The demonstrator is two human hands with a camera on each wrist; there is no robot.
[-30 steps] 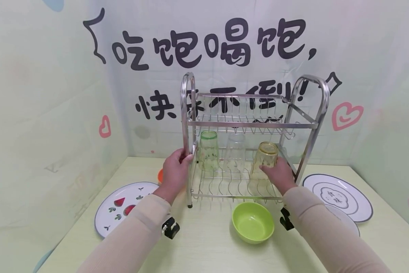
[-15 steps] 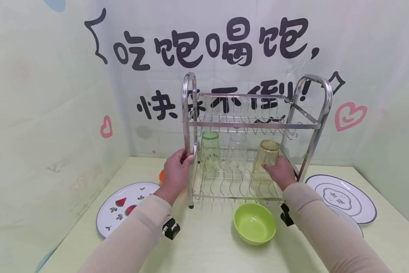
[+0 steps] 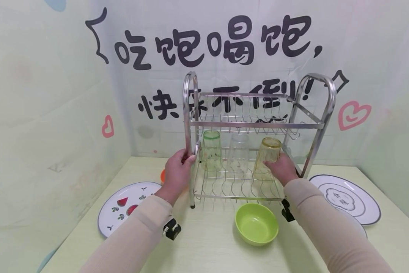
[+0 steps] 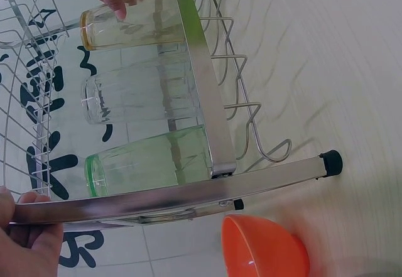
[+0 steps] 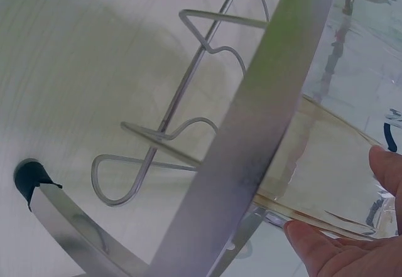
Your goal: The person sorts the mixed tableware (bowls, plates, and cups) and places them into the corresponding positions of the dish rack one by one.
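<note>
From here I see the left hand [image 3: 177, 171] grip the two-tier silver metal rack [image 3: 255, 124], the right hand [image 3: 284, 168] a tapered amber glass [image 3: 261, 162].

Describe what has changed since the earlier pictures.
The right hand and the amber glass it holds have shifted slightly up in the head view; lifted or pushed back, I cannot tell. Nothing was released. The left hand still grips the dish rack; the green glass and clear glass stayed put.
</note>
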